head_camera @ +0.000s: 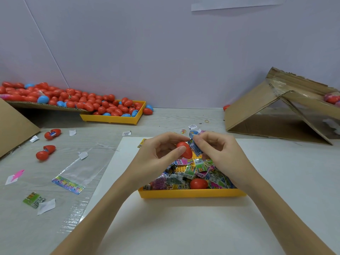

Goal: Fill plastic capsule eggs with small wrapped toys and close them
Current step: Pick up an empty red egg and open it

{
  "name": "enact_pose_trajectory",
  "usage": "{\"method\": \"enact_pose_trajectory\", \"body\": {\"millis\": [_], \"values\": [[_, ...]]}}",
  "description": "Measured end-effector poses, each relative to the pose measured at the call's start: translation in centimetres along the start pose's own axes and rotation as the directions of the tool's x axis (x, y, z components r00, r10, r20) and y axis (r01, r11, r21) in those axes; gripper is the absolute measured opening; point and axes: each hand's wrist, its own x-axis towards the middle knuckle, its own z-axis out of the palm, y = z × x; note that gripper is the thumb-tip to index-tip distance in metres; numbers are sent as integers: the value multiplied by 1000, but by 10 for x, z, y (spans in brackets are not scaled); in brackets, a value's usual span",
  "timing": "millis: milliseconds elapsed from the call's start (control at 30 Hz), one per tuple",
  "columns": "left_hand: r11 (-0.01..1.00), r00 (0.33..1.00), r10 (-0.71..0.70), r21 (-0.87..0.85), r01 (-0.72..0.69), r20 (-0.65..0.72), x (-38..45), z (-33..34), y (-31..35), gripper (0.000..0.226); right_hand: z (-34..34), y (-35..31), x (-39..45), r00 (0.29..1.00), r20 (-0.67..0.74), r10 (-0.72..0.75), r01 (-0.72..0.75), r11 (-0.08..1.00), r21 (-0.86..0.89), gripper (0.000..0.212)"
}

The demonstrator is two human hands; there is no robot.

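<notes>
My left hand [161,153] holds a red capsule egg half [184,149] between thumb and fingers, above the near yellow tray [191,193]. My right hand [217,150] pinches a small blue wrapped toy [194,146] right against the egg's open side. The tray holds several colourful wrapped toys [185,173] and one closed red egg [198,183].
A far yellow tray [110,119] and a cardboard flap [46,105] carry several red and blue eggs. Two open red eggs [52,133] [45,152] lie at the left, with plastic bags and paper scraps. A tipped cardboard box [279,111] stands at the right.
</notes>
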Motion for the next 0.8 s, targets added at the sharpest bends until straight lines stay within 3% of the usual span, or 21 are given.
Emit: {"method": "enact_pose_trajectory", "body": {"millis": [433, 800], "values": [[999, 1000, -27, -46, 27, 6, 0, 0, 1, 20, 3, 0, 0, 1000, 23, 6, -7, 999, 53, 28], [1000, 1000, 25, -12, -25, 0, 1, 1, -1, 19, 4, 0, -2, 999, 32, -13, 13, 1000, -12, 32]]}}
